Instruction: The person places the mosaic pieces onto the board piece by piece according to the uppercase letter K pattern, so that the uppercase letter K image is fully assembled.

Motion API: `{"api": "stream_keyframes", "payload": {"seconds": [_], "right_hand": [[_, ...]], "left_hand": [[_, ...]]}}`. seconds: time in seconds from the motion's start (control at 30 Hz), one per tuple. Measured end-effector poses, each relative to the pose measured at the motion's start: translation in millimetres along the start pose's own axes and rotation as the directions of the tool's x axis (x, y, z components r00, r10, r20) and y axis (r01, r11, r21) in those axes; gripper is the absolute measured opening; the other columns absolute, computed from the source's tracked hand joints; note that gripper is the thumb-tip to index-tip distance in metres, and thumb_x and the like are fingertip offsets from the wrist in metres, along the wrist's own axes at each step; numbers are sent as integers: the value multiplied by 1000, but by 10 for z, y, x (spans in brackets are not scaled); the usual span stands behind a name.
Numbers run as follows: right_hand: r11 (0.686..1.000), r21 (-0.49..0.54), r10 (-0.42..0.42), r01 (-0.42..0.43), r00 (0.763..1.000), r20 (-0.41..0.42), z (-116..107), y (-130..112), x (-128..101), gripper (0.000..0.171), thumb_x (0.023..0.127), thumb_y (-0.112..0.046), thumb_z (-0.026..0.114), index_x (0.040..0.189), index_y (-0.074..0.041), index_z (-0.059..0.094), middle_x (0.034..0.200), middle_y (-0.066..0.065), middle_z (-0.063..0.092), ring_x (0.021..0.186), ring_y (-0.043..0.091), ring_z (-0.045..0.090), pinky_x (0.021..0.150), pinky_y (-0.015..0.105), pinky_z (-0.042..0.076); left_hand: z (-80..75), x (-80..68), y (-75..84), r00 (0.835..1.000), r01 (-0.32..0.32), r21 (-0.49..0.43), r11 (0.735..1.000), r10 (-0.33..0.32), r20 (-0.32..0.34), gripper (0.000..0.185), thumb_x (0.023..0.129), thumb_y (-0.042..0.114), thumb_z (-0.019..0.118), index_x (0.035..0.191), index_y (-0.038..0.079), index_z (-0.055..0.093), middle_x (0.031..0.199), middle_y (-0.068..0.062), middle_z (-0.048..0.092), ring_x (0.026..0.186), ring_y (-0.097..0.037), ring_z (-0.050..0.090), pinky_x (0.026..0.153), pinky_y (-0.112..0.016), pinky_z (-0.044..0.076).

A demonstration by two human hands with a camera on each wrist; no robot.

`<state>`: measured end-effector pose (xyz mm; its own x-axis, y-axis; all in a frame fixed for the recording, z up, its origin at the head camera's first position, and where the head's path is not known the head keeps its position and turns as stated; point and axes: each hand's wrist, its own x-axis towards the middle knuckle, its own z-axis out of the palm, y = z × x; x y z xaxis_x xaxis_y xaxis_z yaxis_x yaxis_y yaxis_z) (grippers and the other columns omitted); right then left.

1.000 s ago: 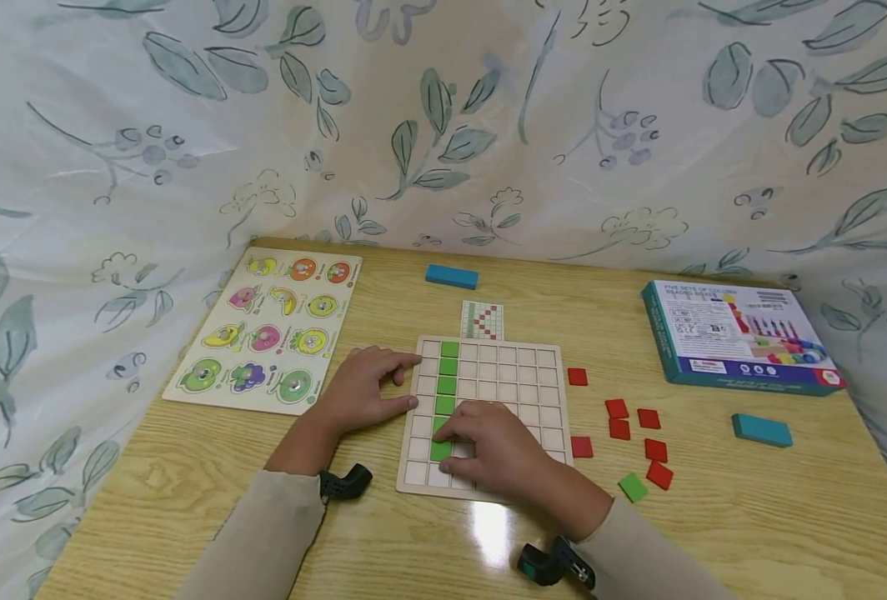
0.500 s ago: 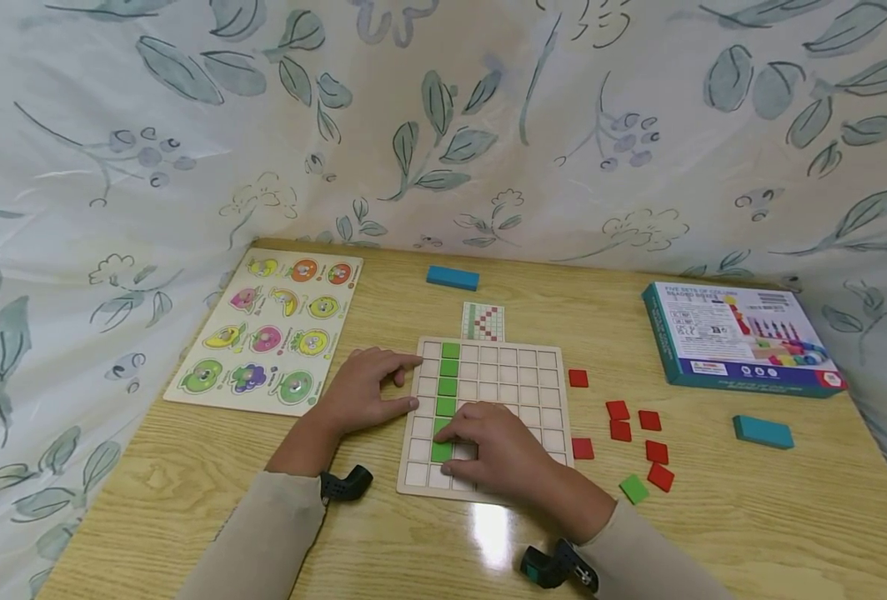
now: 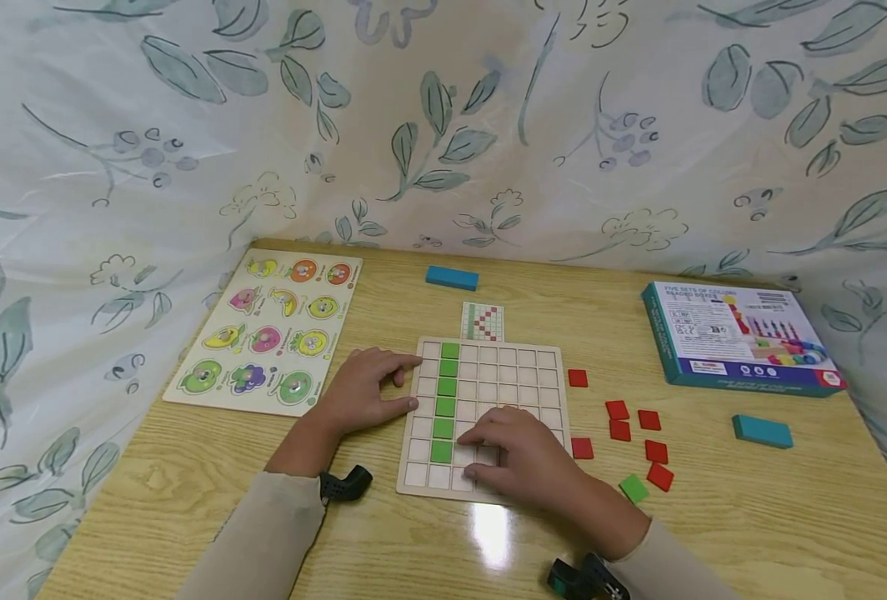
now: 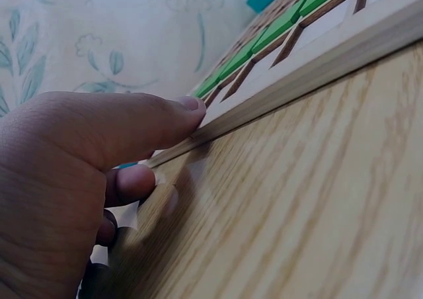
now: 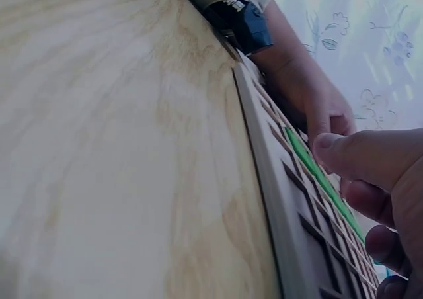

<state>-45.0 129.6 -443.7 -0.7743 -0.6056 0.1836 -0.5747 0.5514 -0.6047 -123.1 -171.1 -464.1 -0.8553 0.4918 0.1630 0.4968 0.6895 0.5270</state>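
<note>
A wooden grid board (image 3: 522, 353) lies on the table, with several green square tiles (image 3: 443, 428) set down its second column from the left. My left hand (image 3: 364, 390) rests at the board's left edge, thumb and index fingertips against the frame; the left wrist view shows the thumb (image 4: 149, 117) right at the rim. Over the lower middle squares is my right hand (image 3: 522, 454), its thumb and fingers apart with nothing between them, just right of the lowest green tiles. A small pattern card (image 3: 483, 322) with green and red squares lies behind the board.
Several red tiles (image 3: 619, 430) and one loose green tile (image 3: 633, 488) lie right of the board. A boxed toy set (image 3: 744, 333) and a blue block (image 3: 762, 430) are farther right. Another blue block (image 3: 452, 277) sits at the back, a fruit puzzle board (image 3: 267, 333) at left.
My right hand has moved a little right and away from the green column, uncovering the lower green tiles. The left hand has stayed at the board's edge.
</note>
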Motion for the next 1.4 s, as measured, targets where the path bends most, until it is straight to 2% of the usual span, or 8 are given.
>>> {"api": "stream_keyframes", "payload": {"seconds": [0.3, 0.53, 0.77, 1.0, 1.07, 1.2, 1.4], "right_hand": [[998, 45, 50, -47, 995, -87, -204, 93, -277, 35, 83, -22, 94, 115, -24, 82, 110, -18, 69, 98, 5, 60, 84, 32, 52], [988, 65, 146, -140, 985, -92, -327, 175, -473, 39, 83, -22, 94, 118, -27, 80, 111, -19, 69, 91, 9, 59, 80, 28, 50], [980, 43, 195, -192, 976, -92, -461, 258, -685, 40, 83, -24, 95, 119, -31, 79, 112, -20, 68, 90, 9, 58, 75, 26, 48], [973, -6, 230, -233, 966, -115, -576, 317, -896, 45, 81, -20, 96, 120, -32, 78, 116, -23, 68, 104, 5, 63, 91, 20, 50], [972, -9, 231, -234, 964, -129, -603, 327, -952, 46, 80, -20, 96, 121, -31, 78, 116, -22, 69, 101, 5, 63, 88, 19, 50], [970, -37, 231, -239, 960, -156, -650, 333, -1058, 44, 81, -23, 96, 121, -32, 78, 115, -20, 70, 94, 6, 62, 81, 24, 52], [937, -67, 329, -342, 931, -159, -710, 337, -1245, 39, 83, -32, 94, 119, -34, 78, 114, -20, 69, 93, 6, 61, 80, 25, 53]], "left_hand": [[-18, 7, 10, 1000, -5, -13, 1000, 5, -4, 55, 88, 39, 86, 136, 18, 72, 91, 13, 58, 91, -14, 52, 92, -44, 36], [-18, 16, 6, 1000, -10, -12, 1000, 10, -7, 54, 87, 39, 86, 136, 18, 73, 91, 13, 58, 91, -14, 52, 90, -44, 36], [-4, 8, -8, 1000, -13, -17, 1000, 13, -10, 55, 88, 39, 86, 136, 17, 73, 91, 12, 58, 90, -15, 52, 90, -44, 35], [0, 0, -5, 1000, -9, -11, 1000, 9, -7, 54, 88, 40, 86, 136, 17, 73, 91, 13, 58, 91, -14, 52, 90, -44, 35], [-3, -3, -2, 1000, -6, -12, 1000, 6, -5, 54, 88, 39, 86, 136, 17, 73, 91, 13, 58, 91, -15, 51, 90, -44, 35], [-7, -6, 5, 1000, -6, -14, 1000, 6, -5, 54, 88, 39, 86, 135, 17, 73, 91, 13, 58, 91, -15, 51, 90, -44, 35], [-4, -3, 7, 1000, -4, -10, 1000, 4, 0, 55, 88, 40, 86, 136, 18, 72, 91, 14, 57, 91, -14, 52, 92, -45, 36]]}}
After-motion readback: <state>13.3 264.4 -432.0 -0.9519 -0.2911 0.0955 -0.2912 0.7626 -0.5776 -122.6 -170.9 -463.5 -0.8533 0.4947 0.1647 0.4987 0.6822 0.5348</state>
